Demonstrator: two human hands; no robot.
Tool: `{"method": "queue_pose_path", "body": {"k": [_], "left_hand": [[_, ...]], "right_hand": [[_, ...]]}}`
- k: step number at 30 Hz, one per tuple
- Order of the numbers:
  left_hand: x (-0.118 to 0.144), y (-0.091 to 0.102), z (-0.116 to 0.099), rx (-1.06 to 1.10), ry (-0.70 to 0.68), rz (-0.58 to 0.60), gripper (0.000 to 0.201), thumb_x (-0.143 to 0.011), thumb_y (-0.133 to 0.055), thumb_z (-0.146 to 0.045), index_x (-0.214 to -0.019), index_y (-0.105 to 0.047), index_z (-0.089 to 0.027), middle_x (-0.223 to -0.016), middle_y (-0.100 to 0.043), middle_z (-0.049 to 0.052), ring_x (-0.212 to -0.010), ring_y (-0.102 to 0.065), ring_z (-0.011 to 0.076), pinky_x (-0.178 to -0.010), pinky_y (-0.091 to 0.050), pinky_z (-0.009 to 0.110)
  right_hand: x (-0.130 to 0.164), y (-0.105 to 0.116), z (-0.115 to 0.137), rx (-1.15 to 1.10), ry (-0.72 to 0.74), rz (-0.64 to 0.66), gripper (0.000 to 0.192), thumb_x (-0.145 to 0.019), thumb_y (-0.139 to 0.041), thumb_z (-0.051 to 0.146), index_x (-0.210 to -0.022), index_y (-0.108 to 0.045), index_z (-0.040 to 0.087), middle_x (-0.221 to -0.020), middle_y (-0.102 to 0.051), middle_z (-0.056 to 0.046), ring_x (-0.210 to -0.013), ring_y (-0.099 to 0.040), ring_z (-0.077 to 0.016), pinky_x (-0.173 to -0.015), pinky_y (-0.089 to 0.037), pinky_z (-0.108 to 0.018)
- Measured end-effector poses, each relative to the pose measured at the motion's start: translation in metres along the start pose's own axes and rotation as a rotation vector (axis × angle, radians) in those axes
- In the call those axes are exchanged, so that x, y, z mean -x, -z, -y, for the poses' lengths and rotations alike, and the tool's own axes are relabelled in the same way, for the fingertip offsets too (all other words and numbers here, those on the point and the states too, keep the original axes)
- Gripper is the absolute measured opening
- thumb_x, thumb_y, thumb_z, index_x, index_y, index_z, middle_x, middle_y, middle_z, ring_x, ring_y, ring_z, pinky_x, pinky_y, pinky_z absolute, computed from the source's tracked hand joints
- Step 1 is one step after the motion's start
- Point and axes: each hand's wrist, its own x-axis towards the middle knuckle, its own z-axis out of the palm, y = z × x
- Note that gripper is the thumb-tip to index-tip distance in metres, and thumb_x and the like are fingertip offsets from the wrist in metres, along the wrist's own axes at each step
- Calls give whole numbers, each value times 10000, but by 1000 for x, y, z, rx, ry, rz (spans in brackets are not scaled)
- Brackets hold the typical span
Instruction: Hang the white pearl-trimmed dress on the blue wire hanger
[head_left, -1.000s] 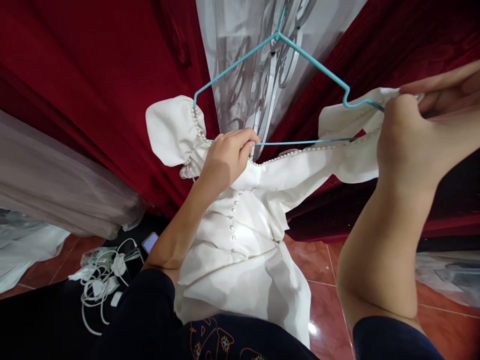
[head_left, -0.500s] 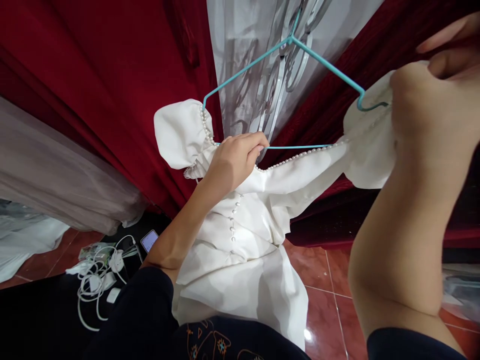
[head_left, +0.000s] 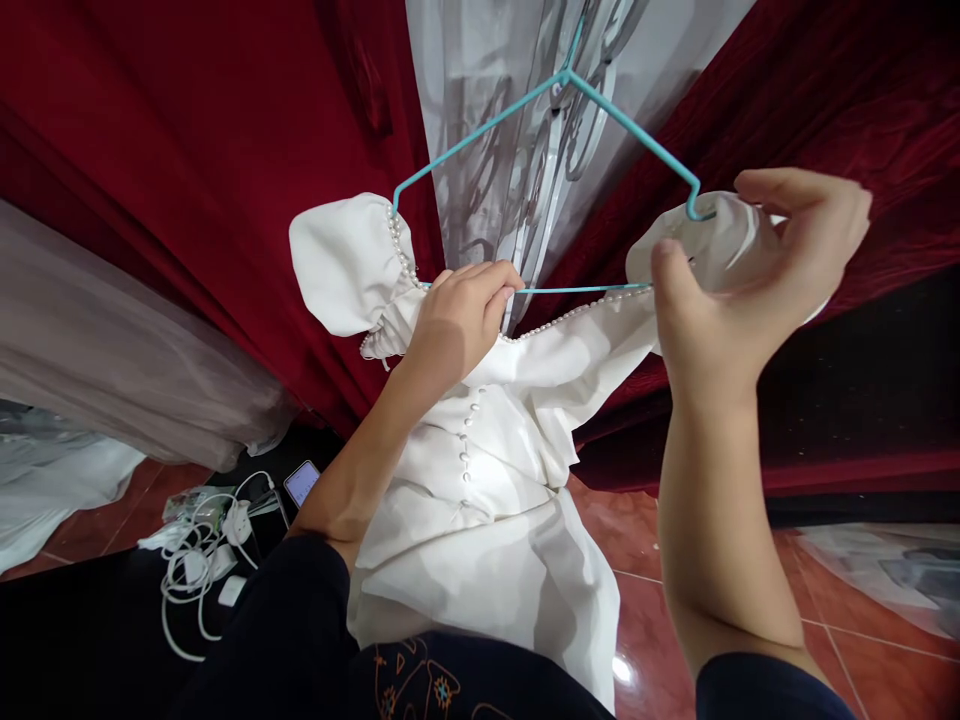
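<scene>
A white dress (head_left: pixel 480 500) with puff sleeves, a pearl-trimmed neckline and a row of small buttons hangs on a teal wire hanger (head_left: pixel 480 130). My left hand (head_left: pixel 457 325) is closed on the hanger's bottom bar and the neckline near the left sleeve (head_left: pixel 341 265). My right hand (head_left: pixel 739 290) wraps around the right sleeve (head_left: pixel 712 245) at the hanger's right end, thumb and fingers curved over the fabric. The hanger's hook is out of view above.
Dark red velvet curtains (head_left: pixel 187 150) hang behind, with a sheer white curtain (head_left: pixel 525 90) between them. A grey tulle garment (head_left: pixel 112 370) lies at left. White chargers and cables (head_left: pixel 199 555) and a phone (head_left: pixel 301 483) sit on the red tiled floor (head_left: pixel 637 590).
My right hand has moved down and left from the frame's edge and now cups the right sleeve on the hanger's end. My left hand has stayed on the bar.
</scene>
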Motion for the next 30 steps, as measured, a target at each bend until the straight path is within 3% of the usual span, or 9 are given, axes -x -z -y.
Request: {"method": "queue_pose_path", "body": {"k": [2, 6, 11, 15, 20, 24, 27, 30], "left_hand": [[0, -1, 1, -6, 3, 1, 217, -1087, -515, -94, -1024, -683, -215, -946, -752, 8, -951, -712, 235, -981, -486, 413], [-1, -1, 2, -25, 13, -4, 221, -1085, -513, -88, -1027, -690, -207, -968, -763, 16, -937, -711, 237, -973, -489, 420], [-2, 0, -2, -61, 32, 25, 234, -1084, -503, -76, -1029, -684, -214, -991, -777, 7, -996, -720, 234, -1005, -493, 403], [-2, 0, -5, -56, 36, 27, 233, -1082, -506, -66, -1030, -680, -212, -990, -776, 6, -993, -721, 227, -999, -486, 400], [0, 0, -7, 1, 21, 21, 228, -1091, -507, -75, -1024, -671, -218, -998, -775, 3, -947, -710, 208, -949, -474, 395], [0, -1, -6, -5, 12, 17, 228, -1095, -507, -73, -1013, -667, -213, -980, -764, -1, -948, -710, 213, -945, -472, 399], [1, -1, -4, -32, 0, 2, 221, -1098, -510, -81, -1022, -673, -209, -970, -756, -3, -956, -711, 218, -966, -475, 401], [2, -1, -2, -16, -22, -17, 217, -1103, -511, -97, -1043, -683, -215, -989, -765, -6, -960, -715, 210, -976, -485, 386]], "right_hand": [[6, -2, -10, 47, 39, -25, 396, -877, -826, 300, -1239, -738, 167, -1197, -736, -105, -1182, -670, -269, -1048, -497, -497], [11, -4, -23, 4, 21, -144, 144, -975, -730, 238, -1079, -777, 151, -1039, -750, -90, -1016, -691, -188, -895, -516, -376], [14, -7, -39, 115, 46, -222, 201, -1008, -707, 353, -1039, -724, 154, -947, -710, -16, -869, -644, -121, -816, -502, -334], [3, -16, -36, -108, 111, -243, 180, -1023, -694, 308, -1066, -683, 133, -983, -645, -12, -843, -639, -87, -740, -466, -288], [-15, -26, -21, -338, 41, -278, 215, -985, -750, 324, -1032, -632, 151, -955, -581, 18, -820, -622, -70, -733, -458, -298], [-14, -15, -25, -302, -25, -196, 300, -937, -808, 390, -1069, -658, 167, -999, -597, 9, -818, -639, -90, -746, -470, -335], [-6, -2, -20, -146, 78, -176, 400, -910, -842, 444, -1186, -697, 194, -1094, -639, -44, -1015, -687, -202, -845, -519, -413], [8, 0, 6, -118, 182, -175, 236, -1010, -705, 355, -1201, -722, 218, -1106, -673, -82, -1142, -672, -256, -988, -543, -500]]}}
